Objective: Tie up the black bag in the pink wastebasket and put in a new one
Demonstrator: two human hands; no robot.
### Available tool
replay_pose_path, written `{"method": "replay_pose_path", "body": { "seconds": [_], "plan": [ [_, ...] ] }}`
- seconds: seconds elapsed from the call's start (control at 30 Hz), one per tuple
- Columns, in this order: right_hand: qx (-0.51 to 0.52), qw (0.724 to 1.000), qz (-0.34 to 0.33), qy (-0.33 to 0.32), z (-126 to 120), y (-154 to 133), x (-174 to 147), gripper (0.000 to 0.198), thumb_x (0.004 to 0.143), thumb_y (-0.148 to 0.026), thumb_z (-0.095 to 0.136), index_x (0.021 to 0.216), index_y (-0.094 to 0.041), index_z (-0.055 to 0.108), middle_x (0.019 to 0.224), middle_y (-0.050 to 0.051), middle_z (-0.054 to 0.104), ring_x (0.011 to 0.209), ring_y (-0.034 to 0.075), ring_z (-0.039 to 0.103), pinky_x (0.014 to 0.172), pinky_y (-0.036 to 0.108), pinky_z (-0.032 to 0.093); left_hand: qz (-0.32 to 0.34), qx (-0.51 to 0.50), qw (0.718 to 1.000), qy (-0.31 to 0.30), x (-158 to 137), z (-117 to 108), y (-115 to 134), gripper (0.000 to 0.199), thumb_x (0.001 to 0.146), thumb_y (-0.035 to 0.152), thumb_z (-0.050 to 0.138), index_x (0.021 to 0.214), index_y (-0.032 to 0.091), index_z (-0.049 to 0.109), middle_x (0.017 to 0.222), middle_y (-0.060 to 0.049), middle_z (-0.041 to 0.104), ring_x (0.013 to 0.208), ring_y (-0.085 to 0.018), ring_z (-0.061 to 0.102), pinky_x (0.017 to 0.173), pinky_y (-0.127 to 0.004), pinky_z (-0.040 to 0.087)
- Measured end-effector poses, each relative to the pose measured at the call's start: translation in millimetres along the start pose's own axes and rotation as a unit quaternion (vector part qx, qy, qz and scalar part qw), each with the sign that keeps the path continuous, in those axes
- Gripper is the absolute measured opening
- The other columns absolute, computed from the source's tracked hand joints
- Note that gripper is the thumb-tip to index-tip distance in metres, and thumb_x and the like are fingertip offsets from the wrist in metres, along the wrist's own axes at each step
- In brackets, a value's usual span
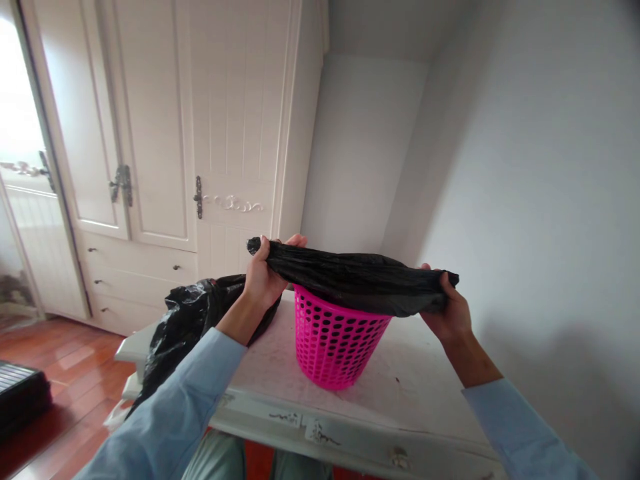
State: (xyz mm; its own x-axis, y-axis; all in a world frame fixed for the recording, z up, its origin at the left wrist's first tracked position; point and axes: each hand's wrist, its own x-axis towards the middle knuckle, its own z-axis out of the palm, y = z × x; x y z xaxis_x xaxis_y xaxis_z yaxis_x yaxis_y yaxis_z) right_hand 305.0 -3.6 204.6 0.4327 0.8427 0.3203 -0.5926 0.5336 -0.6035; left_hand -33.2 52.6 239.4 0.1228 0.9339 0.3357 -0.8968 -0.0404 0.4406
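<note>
A black plastic bag is stretched sideways across the top of a pink perforated wastebasket, covering its rim from my view. My left hand grips the bag's left end, thumb on top. At the other end, my right hand holds the plastic between thumb and fingers. The basket stands upright on a white table; dark patches show through its holes. I cannot tell how far the bag reaches inside.
Another heap of black plastic hangs over the table's left edge, beside my left forearm. A white wardrobe stands behind. A grey wall rises at the right, and a black case lies low at the left.
</note>
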Motion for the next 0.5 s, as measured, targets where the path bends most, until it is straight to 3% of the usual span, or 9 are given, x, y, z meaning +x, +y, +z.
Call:
{"method": "replay_pose_path", "body": {
  "seconds": [0.07,0.13,0.23,0.37,0.47,0.5],
  "plan": [
    [-0.006,1.0,0.016,-0.011,7.6,-2.9,1.3,0.022,0.092,-0.039,0.069,0.092,-0.018,0.075,0.101,0.006,0.078,0.093,0.019,0.075,0.098,0.033,0.062,-0.01,-0.019,1.0,0.0,4.2,10.2,-0.6,0.048,0.106,0.045,0.037,0.077,0.017,0.062,0.067,-0.003,0.07,0.075,-0.018,0.074,0.08,-0.032,0.062],
    [-0.017,1.0,0.021,-0.015,17.9,-5.8,6.1,0.034,0.098,-0.045,0.058,0.098,-0.016,0.075,0.101,0.008,0.078,0.095,0.021,0.075,0.093,0.035,0.064,-0.026,-0.035,0.999,0.001,10.5,20.5,-1.5,0.049,0.107,0.045,0.035,0.077,0.016,0.06,0.05,0.005,0.053,0.05,-0.01,0.061,0.064,-0.023,0.057],
    [-0.014,1.0,0.001,-0.025,36.4,-8.7,17.6,0.035,0.099,-0.048,0.055,0.09,-0.019,0.073,0.093,0.004,0.077,0.09,0.019,0.075,0.085,0.035,0.065,-0.043,-0.051,0.998,-0.01,22.5,35.0,-5.7,0.052,0.107,0.049,0.036,0.075,0.015,0.059,0.045,0.008,0.04,0.036,-0.005,0.04,0.047,-0.017,0.043],
    [-0.02,0.999,-0.002,-0.05,61.4,-7.3,29.5,0.02,0.09,-0.04,0.072,0.082,-0.022,0.068,0.065,-0.005,0.066,0.059,0.01,0.064,0.059,0.021,0.058,-0.038,-0.034,0.998,-0.034,38.3,46.4,-18.6,0.031,0.095,0.034,0.053,0.069,0.018,0.055,0.062,0.0,0.06,0.055,-0.01,0.059,0.062,-0.023,0.053],
    [-0.114,0.986,0.037,-0.116,77.5,-1.6,30.2,0.036,0.072,-0.048,0.088,0.086,-0.021,0.068,0.057,-0.007,0.057,0.044,0.007,0.048,0.04,0.019,0.042,-0.043,0.026,0.997,-0.055,46.7,43.7,-28.7,0.012,0.084,0.026,0.06,0.082,0.016,0.066,0.091,-0.006,0.073,0.085,-0.017,0.071,0.081,-0.031,0.058],
    [-0.151,0.977,0.048,-0.141,82.1,0.9,29.8,0.045,0.065,-0.052,0.091,0.088,-0.021,0.068,0.056,-0.008,0.055,0.042,0.006,0.043,0.037,0.019,0.036,-0.052,0.065,0.993,-0.079,48.7,40.9,-30.8,0.016,0.083,0.026,0.063,0.091,0.016,0.071,0.1,-0.006,0.075,0.091,-0.017,0.071,0.084,-0.032,0.057]
  ]
}}
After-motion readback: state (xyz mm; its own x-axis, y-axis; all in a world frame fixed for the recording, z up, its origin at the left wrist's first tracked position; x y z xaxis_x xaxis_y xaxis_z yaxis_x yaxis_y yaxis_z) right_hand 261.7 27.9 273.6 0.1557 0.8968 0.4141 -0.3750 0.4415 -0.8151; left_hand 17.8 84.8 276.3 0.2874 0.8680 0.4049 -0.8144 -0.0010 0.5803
